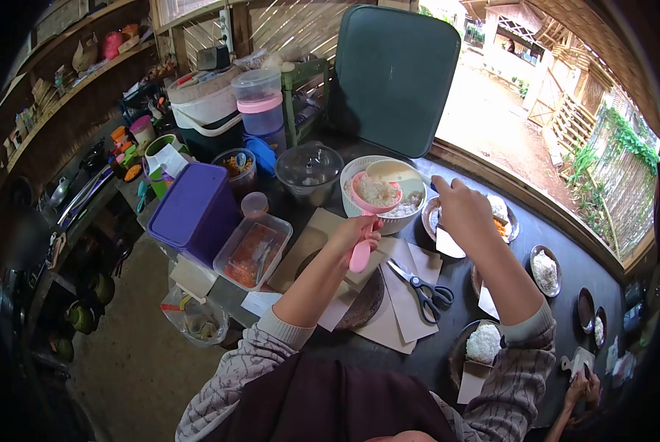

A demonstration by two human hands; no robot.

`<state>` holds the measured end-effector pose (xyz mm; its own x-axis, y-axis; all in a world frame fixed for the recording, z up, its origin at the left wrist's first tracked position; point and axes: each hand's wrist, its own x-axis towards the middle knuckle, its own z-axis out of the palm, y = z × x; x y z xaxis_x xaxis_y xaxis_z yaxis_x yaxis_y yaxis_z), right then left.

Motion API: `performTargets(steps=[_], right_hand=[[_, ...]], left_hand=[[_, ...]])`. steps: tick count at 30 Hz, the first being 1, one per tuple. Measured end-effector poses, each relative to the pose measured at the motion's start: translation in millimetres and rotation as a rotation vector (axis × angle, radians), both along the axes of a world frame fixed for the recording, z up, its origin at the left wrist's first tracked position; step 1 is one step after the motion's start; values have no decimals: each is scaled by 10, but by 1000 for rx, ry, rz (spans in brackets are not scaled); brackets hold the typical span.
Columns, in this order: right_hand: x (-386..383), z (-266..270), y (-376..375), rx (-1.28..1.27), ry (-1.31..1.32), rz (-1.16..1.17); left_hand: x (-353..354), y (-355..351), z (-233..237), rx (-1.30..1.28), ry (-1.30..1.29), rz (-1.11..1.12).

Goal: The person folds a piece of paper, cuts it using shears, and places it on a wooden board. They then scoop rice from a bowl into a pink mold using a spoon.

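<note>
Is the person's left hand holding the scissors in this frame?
No, the left hand grips a pink scoop by its handle, while the scissors lie apart from it.

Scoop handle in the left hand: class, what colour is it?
The scoop handle is pink, as the head view shows.

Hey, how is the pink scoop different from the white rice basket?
Size: the pink scoop is much smaller than the white basket.
Colour: the scoop is pink, the basket white.
Handling: the scoop is gripped by its handle in the left hand, while the basket sits on the dark table.
Shared: both contain white rice.
</note>
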<state>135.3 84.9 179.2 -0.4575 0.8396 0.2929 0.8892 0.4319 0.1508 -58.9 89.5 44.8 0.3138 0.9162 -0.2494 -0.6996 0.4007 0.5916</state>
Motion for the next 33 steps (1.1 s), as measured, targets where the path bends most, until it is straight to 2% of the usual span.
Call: performTargets(steps=[3,9,12,16,19,21,22,24,25,28,29,33], right_hand=[[111,-1,43,132,19,37],[161,103,-19,194,73,-8],[157,131,-36,112,15,-31],[165,175,-52,131,53,-56],[201,252,-81,24,62,-50],[235,317,-100,-133,276,8],[261,332,-109,-135,271,10],[297,355,-130,-318,288,159],[276,376,-142,-474,272,99],[176,395,-251,-626,104,139],[238,245,-169,-624,92,224],[91,238,-207,-715,1,147]], left_hand=[[1,-15,20,6,27,9],[17,-82,62,54,93,40],[8,-107,42,71,114,28],[-48,-175,33,84,99,6],[-96,-256,38,55,96,27],[-140,-312,8,65,121,5],[-165,-330,-38,62,117,8],[-218,-347,-132,59,104,-11],[-237,-367,-154,58,100,-9],[-263,-395,-199,42,138,-29],[-265,-390,-228,49,193,-55],[-220,-410,-279,157,375,-136]])
